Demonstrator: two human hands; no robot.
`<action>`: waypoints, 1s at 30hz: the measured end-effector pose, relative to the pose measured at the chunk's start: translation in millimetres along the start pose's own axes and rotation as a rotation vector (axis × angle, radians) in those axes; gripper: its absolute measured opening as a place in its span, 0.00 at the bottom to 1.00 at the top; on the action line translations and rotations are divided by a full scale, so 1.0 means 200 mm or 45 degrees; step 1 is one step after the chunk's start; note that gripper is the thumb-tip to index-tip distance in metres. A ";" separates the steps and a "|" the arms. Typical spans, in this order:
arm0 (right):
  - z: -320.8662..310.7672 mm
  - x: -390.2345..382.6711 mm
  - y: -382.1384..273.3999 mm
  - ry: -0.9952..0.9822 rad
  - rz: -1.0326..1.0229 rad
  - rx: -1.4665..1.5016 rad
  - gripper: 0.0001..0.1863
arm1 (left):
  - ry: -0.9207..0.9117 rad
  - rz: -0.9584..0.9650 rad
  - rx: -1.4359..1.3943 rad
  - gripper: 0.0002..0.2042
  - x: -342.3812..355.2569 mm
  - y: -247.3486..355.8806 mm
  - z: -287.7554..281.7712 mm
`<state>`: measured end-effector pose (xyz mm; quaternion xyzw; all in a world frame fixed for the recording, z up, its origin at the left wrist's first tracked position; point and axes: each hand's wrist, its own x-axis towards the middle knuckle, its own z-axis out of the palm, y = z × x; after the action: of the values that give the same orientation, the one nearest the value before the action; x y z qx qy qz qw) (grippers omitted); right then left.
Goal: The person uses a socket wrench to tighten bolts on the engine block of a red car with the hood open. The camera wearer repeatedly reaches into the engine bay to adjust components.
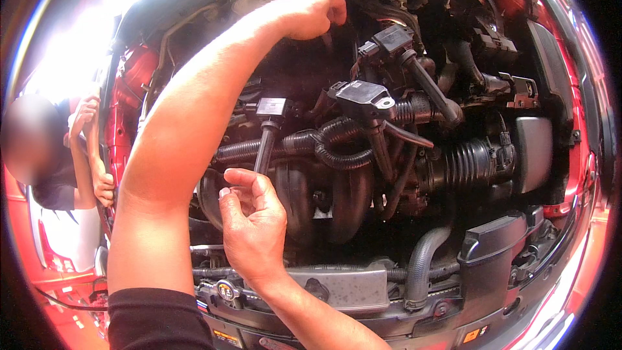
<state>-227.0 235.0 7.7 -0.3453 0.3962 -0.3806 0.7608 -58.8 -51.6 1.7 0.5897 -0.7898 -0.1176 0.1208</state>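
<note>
Hands: right hand (254, 220) pinches loosely, empty, just under the leftmost coil (267, 131); left hand (310, 14) curls on something hidden, far back | coil sticks up, tilted, beside two pulled coils (364, 107) | risk: it could tip and drop among the hoses (324, 142).

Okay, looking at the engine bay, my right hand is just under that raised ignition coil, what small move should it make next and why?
Probably close the right hand around the stem of the nearest coil. That coil stands raised from the engine, its stem just past the open fingertips, which don't seem to touch it yet. The left hand is busy deeper in the bay.
</note>
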 end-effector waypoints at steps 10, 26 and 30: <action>0.00 0.00 -0.01 0.002 0.000 0.021 0.10 | 0.046 -0.145 0.065 0.12 0.01 0.05 -0.02; 0.01 0.00 0.01 -0.016 -0.027 0.011 0.10 | 0.108 -0.561 0.449 0.12 0.06 0.12 0.03; 0.00 0.00 0.02 0.006 -0.021 -0.009 0.10 | 0.063 -0.123 0.137 0.09 0.00 0.05 0.03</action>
<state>-225.4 236.8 5.3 -0.3506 0.3964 -0.3863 0.7554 -68.9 -48.9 -0.4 0.6355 -0.7624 -0.0659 0.1024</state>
